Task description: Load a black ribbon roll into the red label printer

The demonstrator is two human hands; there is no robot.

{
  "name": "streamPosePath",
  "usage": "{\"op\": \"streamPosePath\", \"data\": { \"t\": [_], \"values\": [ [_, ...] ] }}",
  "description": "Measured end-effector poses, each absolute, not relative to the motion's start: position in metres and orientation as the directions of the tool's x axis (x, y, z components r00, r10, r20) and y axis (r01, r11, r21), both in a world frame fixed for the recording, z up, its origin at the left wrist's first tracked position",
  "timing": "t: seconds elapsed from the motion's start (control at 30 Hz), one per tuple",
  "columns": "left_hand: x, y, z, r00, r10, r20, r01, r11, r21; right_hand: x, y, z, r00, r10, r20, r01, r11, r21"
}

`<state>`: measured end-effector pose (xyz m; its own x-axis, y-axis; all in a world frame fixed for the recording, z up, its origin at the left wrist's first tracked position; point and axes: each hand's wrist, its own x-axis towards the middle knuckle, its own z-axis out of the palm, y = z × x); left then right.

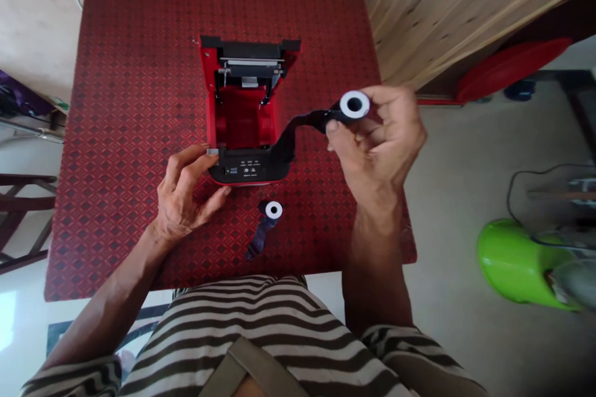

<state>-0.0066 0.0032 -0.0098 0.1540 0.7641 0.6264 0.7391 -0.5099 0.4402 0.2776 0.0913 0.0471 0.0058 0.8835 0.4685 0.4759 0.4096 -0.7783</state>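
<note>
A red and black label printer [244,118] stands on the table with its lid [251,56] raised, showing a red inner bay. My left hand [186,189] grips its front left corner, fingertips on the top edge and thumb by the front. Held up to the right of the printer by my right hand [382,142] is a roll of black ribbon [354,105] with a white core end. A black strip [302,121] runs from that roll down to the printer's front right part. A smaller ribbon roll [273,210] lies before the printer, its dark tail [257,240] loose.
The table [139,43] has a red patterned cover. Wooden panelling [419,6] rises behind it. On the floor to the right is a green bucket [507,263], with a dark cable [512,186] near it. A dark wooden chair [28,205] is at the left.
</note>
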Motion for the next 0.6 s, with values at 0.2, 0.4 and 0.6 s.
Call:
{"op": "streamPosePath", "data": {
  "t": [0.2, 0.4, 0.6],
  "values": [
    [-0.005, 0.004, -0.007, 0.15, 0.757, 0.636, 0.749, -0.507, 0.426, 0.305, 0.093, -0.032, 0.092, 0.948, 0.305, 0.447, 0.234, -0.863],
    [-0.006, 0.007, -0.009, 0.163, 0.728, 0.666, 0.75, -0.53, 0.395, 0.301, 0.091, -0.04, -0.002, 0.975, 0.224, 0.563, 0.186, -0.805],
    [-0.007, 0.006, -0.01, 0.168, 0.746, 0.644, 0.758, -0.515, 0.399, 0.307, 0.07, -0.024, 0.025, 0.969, 0.248, 0.579, 0.188, -0.794]
  ]
}}
